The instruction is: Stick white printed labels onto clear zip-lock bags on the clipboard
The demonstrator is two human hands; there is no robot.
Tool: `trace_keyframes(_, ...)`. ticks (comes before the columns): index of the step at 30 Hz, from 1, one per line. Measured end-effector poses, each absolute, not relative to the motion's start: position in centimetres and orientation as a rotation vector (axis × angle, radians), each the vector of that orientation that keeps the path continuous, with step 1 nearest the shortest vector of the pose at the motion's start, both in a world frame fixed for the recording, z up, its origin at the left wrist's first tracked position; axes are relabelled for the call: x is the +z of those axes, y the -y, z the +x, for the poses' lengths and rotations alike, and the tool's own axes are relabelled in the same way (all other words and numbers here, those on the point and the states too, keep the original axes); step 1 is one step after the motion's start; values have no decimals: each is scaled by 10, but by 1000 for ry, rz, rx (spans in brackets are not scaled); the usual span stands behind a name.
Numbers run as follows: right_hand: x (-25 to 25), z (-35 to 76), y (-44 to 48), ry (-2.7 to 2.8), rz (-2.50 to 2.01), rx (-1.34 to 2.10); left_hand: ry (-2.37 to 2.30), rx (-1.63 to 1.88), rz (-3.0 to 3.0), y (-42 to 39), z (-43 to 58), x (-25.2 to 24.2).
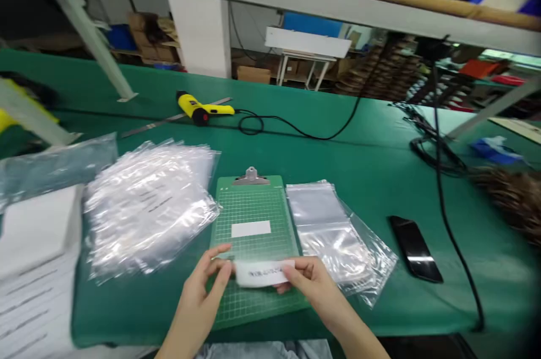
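Note:
A white paper label (261,274) with a line of printed text is pinched at its right end by the thumb and fingers of my right hand (310,280). It hovers over the lower part of a green clipboard (249,305) with a grid pattern and a metal clip. My left hand (207,280) is beside the label's left end, fingers curved and apart, with nothing visible between them. A second white strip (251,228), blank on top, lies flat on the clipboard just above the held label. The held label looks slightly blurred.
Clear plastic bags (152,207) pile up left of the clipboard; zip bags (325,229) lie to its right. A black phone (415,249) and a cable (448,212) are farther right. A yellow heat gun (200,108) rests behind. White printed sheets (38,291) are at far left.

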State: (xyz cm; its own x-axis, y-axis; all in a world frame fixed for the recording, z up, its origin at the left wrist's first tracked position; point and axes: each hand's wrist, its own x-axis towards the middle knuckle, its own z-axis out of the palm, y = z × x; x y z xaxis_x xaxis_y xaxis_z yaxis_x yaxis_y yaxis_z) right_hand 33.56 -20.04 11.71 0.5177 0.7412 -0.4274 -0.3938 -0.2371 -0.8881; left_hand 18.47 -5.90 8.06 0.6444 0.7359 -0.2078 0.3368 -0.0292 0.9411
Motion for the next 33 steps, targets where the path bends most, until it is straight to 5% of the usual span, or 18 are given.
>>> trace_keyframes(7, 125, 389, 300, -287, -1461, 355, -41, 258, 2525, 119, 305, 58)
trace_keyframes(14, 125, 403, 344, -520, -1326, 153, 220, 267, 2700, 142, 351, 34)
trace_keyframes(23, 114, 415, 327, -456, -1376, 212, 291, 432, 2877, 61, 267, 117)
trace_keyframes(33, 78, 376, 214, -204, -1357, 802, 41, -32, 2918, 42, 179, 62)
